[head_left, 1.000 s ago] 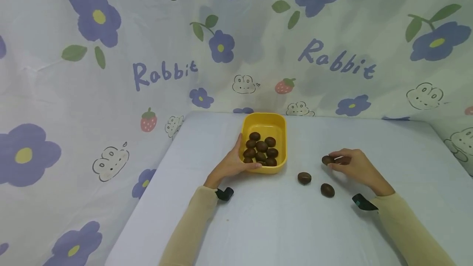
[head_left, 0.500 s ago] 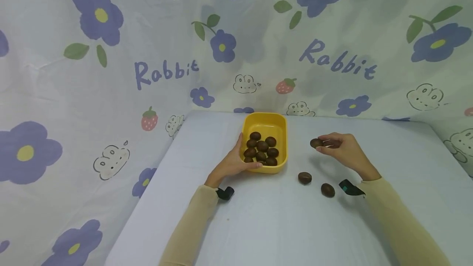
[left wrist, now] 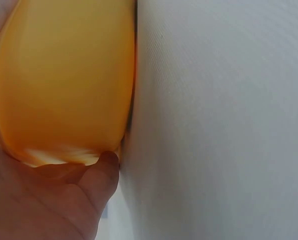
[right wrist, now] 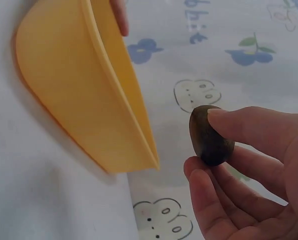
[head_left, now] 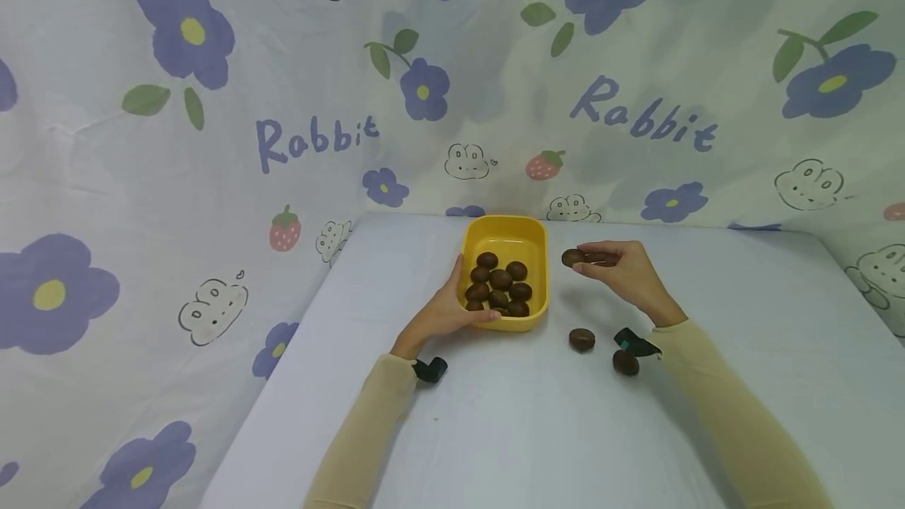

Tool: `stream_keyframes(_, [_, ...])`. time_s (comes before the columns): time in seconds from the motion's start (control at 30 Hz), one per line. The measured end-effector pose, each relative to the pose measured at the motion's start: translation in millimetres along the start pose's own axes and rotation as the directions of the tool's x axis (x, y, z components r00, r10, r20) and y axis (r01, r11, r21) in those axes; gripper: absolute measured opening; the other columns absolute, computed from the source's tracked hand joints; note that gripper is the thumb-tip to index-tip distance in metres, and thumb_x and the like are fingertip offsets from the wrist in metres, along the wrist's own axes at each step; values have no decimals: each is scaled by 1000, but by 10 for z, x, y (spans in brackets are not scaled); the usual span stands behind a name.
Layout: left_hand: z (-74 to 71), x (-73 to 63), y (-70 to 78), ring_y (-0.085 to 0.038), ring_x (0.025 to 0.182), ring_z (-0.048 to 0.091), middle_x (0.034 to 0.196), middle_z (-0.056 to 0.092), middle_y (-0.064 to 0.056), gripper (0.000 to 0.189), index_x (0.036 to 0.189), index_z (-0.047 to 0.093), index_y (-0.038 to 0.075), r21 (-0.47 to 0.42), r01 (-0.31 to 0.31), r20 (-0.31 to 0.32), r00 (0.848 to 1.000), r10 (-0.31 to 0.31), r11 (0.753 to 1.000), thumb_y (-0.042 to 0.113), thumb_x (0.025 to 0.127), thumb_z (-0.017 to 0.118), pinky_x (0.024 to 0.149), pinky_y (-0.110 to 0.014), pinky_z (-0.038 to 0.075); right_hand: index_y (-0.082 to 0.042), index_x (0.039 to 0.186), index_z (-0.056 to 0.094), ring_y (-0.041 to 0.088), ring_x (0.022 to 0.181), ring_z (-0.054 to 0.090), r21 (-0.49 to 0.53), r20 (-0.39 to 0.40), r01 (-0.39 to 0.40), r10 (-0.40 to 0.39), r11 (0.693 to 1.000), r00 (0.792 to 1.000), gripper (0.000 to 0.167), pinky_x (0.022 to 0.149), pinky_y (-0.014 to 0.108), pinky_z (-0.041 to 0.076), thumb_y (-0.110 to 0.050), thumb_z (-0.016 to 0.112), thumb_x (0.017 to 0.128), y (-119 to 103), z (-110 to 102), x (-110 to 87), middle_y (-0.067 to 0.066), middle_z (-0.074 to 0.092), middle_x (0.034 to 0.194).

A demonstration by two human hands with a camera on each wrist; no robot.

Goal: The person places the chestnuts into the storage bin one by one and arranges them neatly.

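My left hand (head_left: 442, 313) holds the near left corner of a yellow plastic box (head_left: 540, 273), thumb along the near rim and fingers along the left side. Several dark brown, oval nut-like pieces (head_left: 500, 280) lie in the box, mostly in its near half. To the right of the box, raised above the table, my right hand (head_left: 629, 272) pinches another brown oval piece (right wrist: 206, 137) between thumb and fingers. Two more such pieces, one lighter-banded (head_left: 582, 340) and one farther right (head_left: 625, 363), rest on the table below the right hand.
A white-covered table (head_left: 495, 422) carries everything. Behind it and to the left hangs a pale curtain (head_left: 311, 203) printed with purple flowers and rabbits. Black wrist devices (head_left: 430, 370) sit at both cuffs, the right one close over the farther loose piece.
My right hand has lifted its brown oval piece off the table and carried it left and away from me, closer to the box. The left hand and box stay put.
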State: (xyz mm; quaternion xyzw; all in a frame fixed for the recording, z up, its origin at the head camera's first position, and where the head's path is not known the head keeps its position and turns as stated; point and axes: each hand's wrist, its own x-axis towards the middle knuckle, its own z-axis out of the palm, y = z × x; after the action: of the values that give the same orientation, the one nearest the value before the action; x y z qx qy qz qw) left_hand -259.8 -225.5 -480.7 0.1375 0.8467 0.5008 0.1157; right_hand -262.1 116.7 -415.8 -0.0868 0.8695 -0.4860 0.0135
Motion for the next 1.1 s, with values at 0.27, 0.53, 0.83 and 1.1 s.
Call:
stream_keyframes(0.27, [-22, -47, 35, -34, 162, 16, 177, 4, -6, 143, 165, -12, 35, 73, 104, -10, 995, -103, 992, 68, 68, 88, 129, -61, 20, -2, 135, 67, 36, 116, 71, 28, 31, 25, -26, 999, 999, 50, 99, 42, 60, -27, 79, 94, -32, 219, 181, 20, 71, 132])
stream_keyframes(0.53, [-19, -42, 41, -33, 162, 16, 177, 3, -5, 142, 165, -12, 35, 65, 115, -5, 993, -115, 991, 67, 69, 87, 130, -60, 19, -4, 124, 75, 29, 97, 68, -82, 28, 114, -113, 990, 993, 39, 68, 25, 53, -24, 81, 91, -85, 406, 323, 17, 77, 116])
stream_keyframes(0.83, [-22, -30, 31, -33, 162, 16, 177, 3, -4, 140, 165, -13, 35, 62, 113, -1, 994, -113, 992, 64, 71, 87, 129, -60, 20, 0, 119, 76, 21, 73, 54, -205, 73, 126, -114, 970, 991, 35, 55, 24, 42, -20, 81, 91, -143, 579, 417, 18, 77, 109])
stream_keyframes(1.1, [-21, -50, 38, -33, 162, 17, 177, 4, -4, 141, 165, -13, 34, 68, 95, 5, 995, -95, 993, 65, 71, 87, 129, -60, 20, -2, 121, 76, 28, 99, 63, -316, 153, 81, -34, 945, 988, 34, 81, 36, 58, -20, 79, 93, -191, 676, 448, 19, 73, 127])
